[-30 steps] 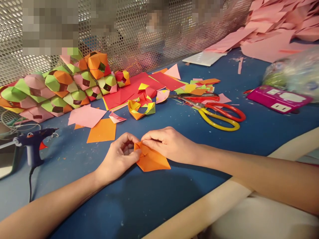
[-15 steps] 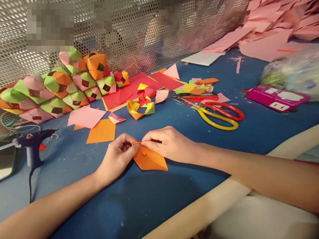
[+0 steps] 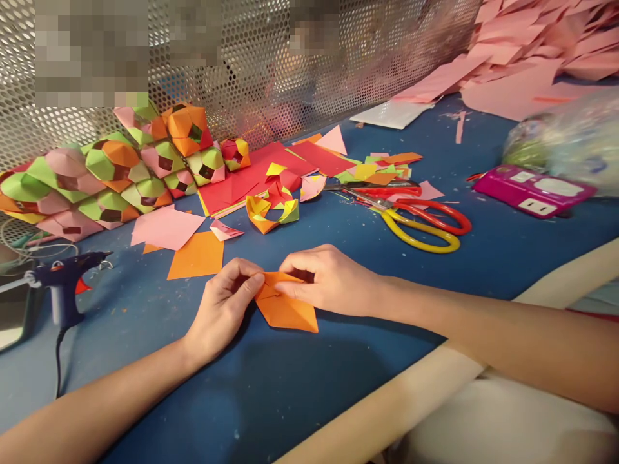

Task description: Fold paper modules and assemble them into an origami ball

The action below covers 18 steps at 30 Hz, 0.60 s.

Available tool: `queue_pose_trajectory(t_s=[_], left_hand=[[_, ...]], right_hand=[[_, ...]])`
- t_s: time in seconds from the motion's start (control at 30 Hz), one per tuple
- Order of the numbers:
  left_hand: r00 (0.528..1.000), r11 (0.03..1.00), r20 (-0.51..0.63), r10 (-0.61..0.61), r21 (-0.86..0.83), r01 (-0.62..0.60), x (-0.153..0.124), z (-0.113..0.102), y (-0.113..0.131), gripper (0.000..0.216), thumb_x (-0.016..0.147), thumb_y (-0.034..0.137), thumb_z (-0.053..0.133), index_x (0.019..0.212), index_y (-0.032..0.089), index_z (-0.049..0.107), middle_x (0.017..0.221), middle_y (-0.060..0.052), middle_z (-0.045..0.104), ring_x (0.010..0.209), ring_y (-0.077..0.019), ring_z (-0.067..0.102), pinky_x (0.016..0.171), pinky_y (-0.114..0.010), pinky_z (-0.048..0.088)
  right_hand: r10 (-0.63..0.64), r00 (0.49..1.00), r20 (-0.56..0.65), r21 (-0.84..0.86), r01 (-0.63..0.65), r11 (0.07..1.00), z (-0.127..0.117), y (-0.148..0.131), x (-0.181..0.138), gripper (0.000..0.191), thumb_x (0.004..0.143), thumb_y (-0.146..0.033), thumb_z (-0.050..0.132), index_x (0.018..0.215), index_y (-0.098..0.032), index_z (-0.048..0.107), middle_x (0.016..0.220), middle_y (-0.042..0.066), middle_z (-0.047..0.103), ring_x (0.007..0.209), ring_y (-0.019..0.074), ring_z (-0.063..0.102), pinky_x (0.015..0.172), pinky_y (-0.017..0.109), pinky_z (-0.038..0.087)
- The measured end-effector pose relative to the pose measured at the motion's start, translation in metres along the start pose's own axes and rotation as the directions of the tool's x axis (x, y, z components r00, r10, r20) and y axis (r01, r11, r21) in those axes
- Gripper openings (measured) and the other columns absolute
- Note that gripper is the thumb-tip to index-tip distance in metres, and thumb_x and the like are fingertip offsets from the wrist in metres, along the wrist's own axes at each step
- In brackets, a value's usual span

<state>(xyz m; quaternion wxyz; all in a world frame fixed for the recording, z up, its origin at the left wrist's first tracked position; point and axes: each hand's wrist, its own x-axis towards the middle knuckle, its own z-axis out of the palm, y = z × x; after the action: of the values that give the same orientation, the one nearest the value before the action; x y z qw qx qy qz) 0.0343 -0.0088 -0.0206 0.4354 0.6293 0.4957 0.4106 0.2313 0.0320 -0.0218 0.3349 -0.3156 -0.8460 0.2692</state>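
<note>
An orange folded paper (image 3: 289, 312) is pinched between my two hands just above the blue tabletop. My left hand (image 3: 228, 306) grips its upper left corner between thumb and fingers. On the upper right edge, my right hand (image 3: 333, 280) holds it with the thumb on the front face; the fingers behind are partly hidden. Crease lines and a small folded flap show near the top of the paper. Beyond my left hand lie a flat orange sheet (image 3: 196, 256) and a pink sheet (image 3: 167, 227).
Scissors (image 3: 420, 225) with red and yellow handles lie to the right. At left stands a glue gun (image 3: 65, 283). Folded paper balls (image 3: 113, 161) are stacked along a perforated metal screen (image 3: 261, 58). A magenta power strip (image 3: 534, 190) and pink paper pile (image 3: 546, 45) sit at far right.
My right thumb has slid a little down the paper and the right fingers have lifted slightly. The top edge of the orange paper has opened up, showing more of its upper part.
</note>
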Motion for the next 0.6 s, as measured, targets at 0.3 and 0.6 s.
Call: queue_pose_trajectory(t_s=[0.3,0.6], left_hand=[[0.998,0.984,0.023,0.064,0.163,-0.067,0.0004,0.0054,0.0007,0.010,0.084,0.022,0.062,0.077,0.019,0.056,0.081,0.001,0.061,0.073,-0.0102,0.056,0.064,-0.022,0.045],[0.994,0.983,0.027,0.108,0.148,-0.111,0.0000,0.0091,-0.0004,0.018,0.077,0.010,0.061,0.066,0.019,0.050,0.084,0.000,0.064,0.075,-0.0099,0.061,0.066,-0.021,0.049]], right_hand=[[-0.101,0.994,0.037,-0.024,0.102,0.994,0.0003,0.0077,-0.0002,0.018,0.089,-0.013,0.057,0.075,-0.015,0.068,0.071,0.002,0.070,0.064,0.0113,0.061,0.060,0.022,0.043],[-0.365,0.931,-0.024,-0.256,0.348,0.902,0.0082,0.0073,-0.0042,0.021,0.093,-0.017,0.051,0.083,-0.013,0.068,0.075,0.006,0.070,0.067,0.0157,0.063,0.064,0.027,0.049]])
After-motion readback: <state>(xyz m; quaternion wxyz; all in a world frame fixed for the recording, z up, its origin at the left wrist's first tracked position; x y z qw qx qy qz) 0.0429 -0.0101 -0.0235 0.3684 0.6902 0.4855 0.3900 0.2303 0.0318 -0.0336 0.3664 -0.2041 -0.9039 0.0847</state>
